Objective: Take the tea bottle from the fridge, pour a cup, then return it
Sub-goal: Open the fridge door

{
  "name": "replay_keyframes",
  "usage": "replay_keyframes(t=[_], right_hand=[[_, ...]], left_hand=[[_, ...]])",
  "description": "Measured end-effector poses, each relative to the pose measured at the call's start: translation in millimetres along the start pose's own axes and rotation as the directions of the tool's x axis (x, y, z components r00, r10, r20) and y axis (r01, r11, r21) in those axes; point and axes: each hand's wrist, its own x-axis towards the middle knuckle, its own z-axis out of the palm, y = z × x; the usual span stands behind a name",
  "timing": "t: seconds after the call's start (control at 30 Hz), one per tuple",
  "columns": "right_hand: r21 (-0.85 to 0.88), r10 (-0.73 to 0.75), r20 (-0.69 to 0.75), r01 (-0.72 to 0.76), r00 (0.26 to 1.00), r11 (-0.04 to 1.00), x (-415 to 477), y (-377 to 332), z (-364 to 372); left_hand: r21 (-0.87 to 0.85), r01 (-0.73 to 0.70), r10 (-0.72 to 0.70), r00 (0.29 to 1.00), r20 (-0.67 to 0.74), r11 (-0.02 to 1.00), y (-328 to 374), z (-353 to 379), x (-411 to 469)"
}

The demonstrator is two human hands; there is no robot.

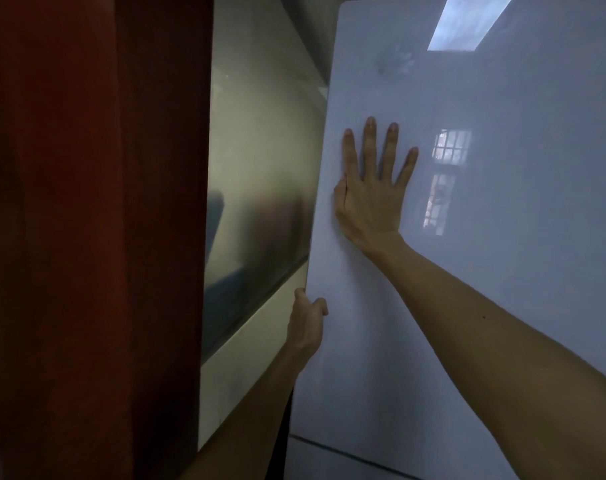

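A glossy white fridge door (485,271) fills the right of the head view. My right hand (370,188) lies flat on its front near the left edge, fingers spread and pointing up. My left hand (306,322) is lower down, its fingers curled around the door's left edge. The tea bottle and the cup are not in view. Whether the door is a little ajar cannot be told.
A dark red curtain (93,237) hangs at the left. Between it and the fridge runs a shiny pale wall (260,202). A seam (329,445) crosses the fridge front near the bottom, above a lower door.
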Motion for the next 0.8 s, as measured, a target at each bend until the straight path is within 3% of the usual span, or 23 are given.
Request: replay_keyframes(t=[0.5,0.8], right_hand=[[0.038,0.004,0.012,-0.005,1.0,0.999,-6.7,-6.5,-27.1],[0.04,0.032,0.115,-0.037,0.993,0.999,-11.4,-18.6,-66.1]], left_hand=[[-0.036,-0.015,0.014,1.0,-0.027,0.999,3.7,-5.5,-28.1],[0.082,-0.068,0.07,0.997,-0.03,0.994,0.7,-18.7,-61.4]])
